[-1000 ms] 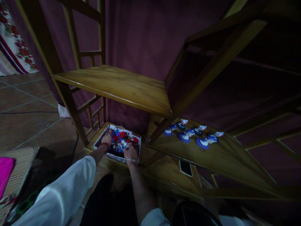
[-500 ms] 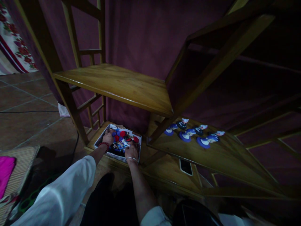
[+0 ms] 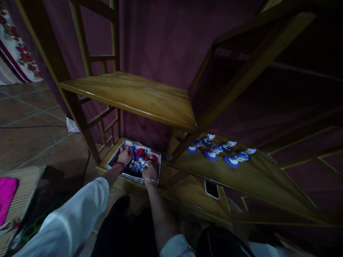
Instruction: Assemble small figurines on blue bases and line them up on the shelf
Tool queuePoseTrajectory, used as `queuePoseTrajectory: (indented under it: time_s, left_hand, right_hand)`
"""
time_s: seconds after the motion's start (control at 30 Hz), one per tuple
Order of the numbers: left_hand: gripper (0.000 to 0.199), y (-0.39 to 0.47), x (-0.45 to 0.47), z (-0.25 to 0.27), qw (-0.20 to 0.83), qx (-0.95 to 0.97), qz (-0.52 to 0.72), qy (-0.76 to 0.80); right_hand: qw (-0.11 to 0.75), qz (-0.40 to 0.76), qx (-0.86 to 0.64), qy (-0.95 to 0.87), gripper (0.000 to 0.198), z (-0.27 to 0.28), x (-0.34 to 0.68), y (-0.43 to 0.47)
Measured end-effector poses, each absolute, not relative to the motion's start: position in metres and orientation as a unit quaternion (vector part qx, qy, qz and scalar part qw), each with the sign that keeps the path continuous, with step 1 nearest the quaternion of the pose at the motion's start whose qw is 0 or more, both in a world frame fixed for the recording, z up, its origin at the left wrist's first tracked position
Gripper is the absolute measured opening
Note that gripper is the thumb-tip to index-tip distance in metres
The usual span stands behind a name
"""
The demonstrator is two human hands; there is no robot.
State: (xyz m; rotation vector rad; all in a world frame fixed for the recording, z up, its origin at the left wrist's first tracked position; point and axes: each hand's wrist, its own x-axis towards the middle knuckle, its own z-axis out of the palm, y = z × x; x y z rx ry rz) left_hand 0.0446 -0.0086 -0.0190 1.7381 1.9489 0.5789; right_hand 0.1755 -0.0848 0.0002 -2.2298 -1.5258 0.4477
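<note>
A shallow white cardboard box (image 3: 115, 156) on the lowest shelf holds a jumble of small figurines (image 3: 138, 164) in blue, white, red and black. Inside its left half, my left hand (image 3: 124, 156), with a red bead bracelet, lies over the figurines, its fingers bent and somewhat apart. My right hand (image 3: 150, 172), wearing a silver bangle, reaches into the right side. Its thumb and fingers are curled around a small figurine with white on it, mostly covered by the hand. Several figurines with red round parts (image 3: 139, 152) lie between the hands and behind them.
Above the box juts a wooden shelf (image 3: 134, 94). On the shelf to the right stand purple-based figurines (image 3: 213, 153) and dark-based figurines (image 3: 208, 140) in two rows. A phone (image 3: 212, 189) lies on the lower board. Slanting wooden posts (image 3: 184, 146) flank the box.
My left hand has shifted slightly to the right over the figurines and now covers a red part seen before. My right hand stays nearly in place.
</note>
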Motion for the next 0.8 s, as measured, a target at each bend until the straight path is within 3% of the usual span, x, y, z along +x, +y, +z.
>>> queuePoseTrajectory:
  time_s: [0.5, 0.8]
  left_hand:
    - [0.015, -0.002, 0.040, -0.028, 0.236, 0.607, 0.223, 0.725]
    - [0.037, -0.001, 0.038, -0.030, 0.243, 0.611, 0.242, 0.714]
  right_hand:
    - [0.230, 0.156, -0.796, -0.538, 0.021, -0.001, 0.175, -0.085]
    - [0.205, 0.162, -0.799, -0.542, 0.022, 0.004, 0.174, -0.088]
